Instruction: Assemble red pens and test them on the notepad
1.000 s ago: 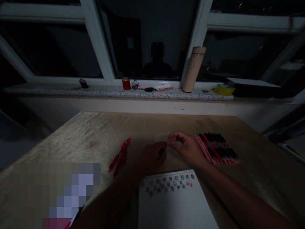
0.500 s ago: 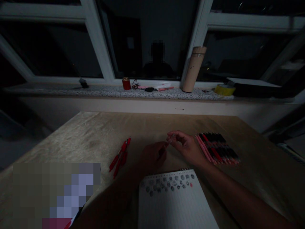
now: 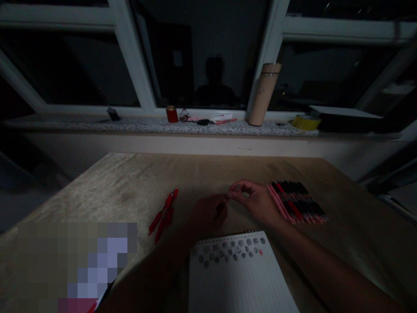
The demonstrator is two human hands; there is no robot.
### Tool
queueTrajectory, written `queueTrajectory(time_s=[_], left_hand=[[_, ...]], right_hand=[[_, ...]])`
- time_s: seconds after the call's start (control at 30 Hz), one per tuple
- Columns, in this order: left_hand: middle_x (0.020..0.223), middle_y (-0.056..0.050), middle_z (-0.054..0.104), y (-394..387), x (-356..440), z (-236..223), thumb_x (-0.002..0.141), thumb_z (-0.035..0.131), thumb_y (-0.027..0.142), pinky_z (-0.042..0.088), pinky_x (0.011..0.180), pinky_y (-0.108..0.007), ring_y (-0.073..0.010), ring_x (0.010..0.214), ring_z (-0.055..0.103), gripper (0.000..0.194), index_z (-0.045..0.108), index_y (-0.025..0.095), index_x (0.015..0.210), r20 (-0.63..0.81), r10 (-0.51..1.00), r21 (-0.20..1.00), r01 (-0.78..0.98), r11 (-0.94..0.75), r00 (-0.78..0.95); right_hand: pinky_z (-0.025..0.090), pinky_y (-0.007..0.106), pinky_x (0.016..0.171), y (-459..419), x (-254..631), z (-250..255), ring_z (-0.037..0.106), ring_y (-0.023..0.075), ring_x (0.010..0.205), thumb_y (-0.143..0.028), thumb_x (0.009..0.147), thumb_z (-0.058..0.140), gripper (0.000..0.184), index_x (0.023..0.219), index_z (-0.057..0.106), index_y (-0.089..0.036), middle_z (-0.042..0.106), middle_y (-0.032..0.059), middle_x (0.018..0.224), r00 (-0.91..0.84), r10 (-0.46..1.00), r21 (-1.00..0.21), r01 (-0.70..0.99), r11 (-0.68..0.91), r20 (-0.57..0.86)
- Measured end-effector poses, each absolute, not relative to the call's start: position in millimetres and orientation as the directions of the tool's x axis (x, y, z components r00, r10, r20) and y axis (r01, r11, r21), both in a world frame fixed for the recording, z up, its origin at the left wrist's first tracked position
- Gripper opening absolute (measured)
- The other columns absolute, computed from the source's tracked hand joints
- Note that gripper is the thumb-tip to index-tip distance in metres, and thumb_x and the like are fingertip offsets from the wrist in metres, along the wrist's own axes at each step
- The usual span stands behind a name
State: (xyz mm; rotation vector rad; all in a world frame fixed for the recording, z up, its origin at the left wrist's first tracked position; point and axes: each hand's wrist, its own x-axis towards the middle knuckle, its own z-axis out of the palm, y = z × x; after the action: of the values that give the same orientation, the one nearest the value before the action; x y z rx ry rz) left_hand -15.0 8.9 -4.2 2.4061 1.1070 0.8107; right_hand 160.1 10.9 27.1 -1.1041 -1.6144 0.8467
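Above the top edge of a lined spiral notepad (image 3: 241, 278), my two hands meet. My left hand (image 3: 210, 212) is closed round a slim pen, mostly hidden in the fingers and in shadow. The thumb and fingertips of my right hand (image 3: 250, 195) pinch at the pen's upper end, touching the left fingertips. Rows of dark scribbled circles and one red mark cover the top of the page. To the left lie several red pens (image 3: 164, 214) in a loose bunch. Right of my right hand, black, red and pink pens (image 3: 298, 202) lie side by side.
Behind the wooden table (image 3: 130, 174), a granite windowsill (image 3: 143, 126) bears a red jar (image 3: 172, 114), a tall tan cylinder (image 3: 264, 94), a yellow tape roll (image 3: 306, 123) and a dark box (image 3: 345, 119). The lower left corner is blurred out.
Half a second ago a thin clear length showed between the right fingertips; now it is barely visible, and the right fingertips are closer against the left hand. The pens and notepad stay put.
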Motion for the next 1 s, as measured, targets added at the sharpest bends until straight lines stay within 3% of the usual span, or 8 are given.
queueTrajectory(time_s=[0.33,0.63,0.77,1.0], left_hand=[[0.077,-0.003,0.062,9.4,-14.3,-7.2,0.084,0.044,0.023,0.039,0.062,-0.023,-0.0114,0.064,0.055,0.021,0.056,0.015,0.099,0.369,0.769,0.523,0.567,-0.636,0.523],[0.069,0.000,0.059,8.8,-13.9,-3.4,0.082,0.045,0.024,0.037,0.058,-0.022,-0.0103,0.059,0.052,0.015,0.055,0.016,0.089,0.362,0.785,0.541,0.572,-0.616,0.503],[0.069,-0.001,0.058,8.5,-13.4,-0.3,0.082,0.044,0.023,0.037,0.059,-0.022,-0.0108,0.060,0.052,0.014,0.055,0.015,0.086,0.349,0.782,0.539,0.572,-0.618,0.516],[0.071,-0.002,0.060,8.1,-13.6,-2.1,0.083,0.044,0.023,0.036,0.056,-0.022,-0.0114,0.060,0.053,0.014,0.055,0.016,0.088,0.342,0.773,0.509,0.587,-0.630,0.534]], right_hand=[[0.043,0.025,0.060,9.9,159.6,30.0,0.055,0.0136,0.062,-0.037,0.069,0.070,0.022,0.066,0.059,-0.018,0.060,0.0001,0.065,-0.100,0.949,-0.910,0.270,0.315,0.299],[0.046,0.029,0.074,7.9,158.9,28.4,0.060,0.0161,0.078,-0.037,0.082,0.057,0.022,0.088,0.065,-0.018,0.066,0.0042,0.084,-0.229,0.920,-0.893,0.255,0.371,0.317],[0.046,0.029,0.073,8.5,159.6,28.3,0.061,0.0163,0.074,-0.037,0.083,0.055,0.024,0.076,0.066,-0.017,0.067,0.0040,0.077,-0.264,0.912,-0.884,0.269,0.383,0.314],[0.043,0.025,0.058,12.4,161.2,17.5,0.059,0.0151,0.062,-0.043,0.075,0.065,0.029,0.065,0.064,-0.016,0.066,0.0032,0.067,-0.166,0.946,-0.891,0.322,0.319,0.279]])
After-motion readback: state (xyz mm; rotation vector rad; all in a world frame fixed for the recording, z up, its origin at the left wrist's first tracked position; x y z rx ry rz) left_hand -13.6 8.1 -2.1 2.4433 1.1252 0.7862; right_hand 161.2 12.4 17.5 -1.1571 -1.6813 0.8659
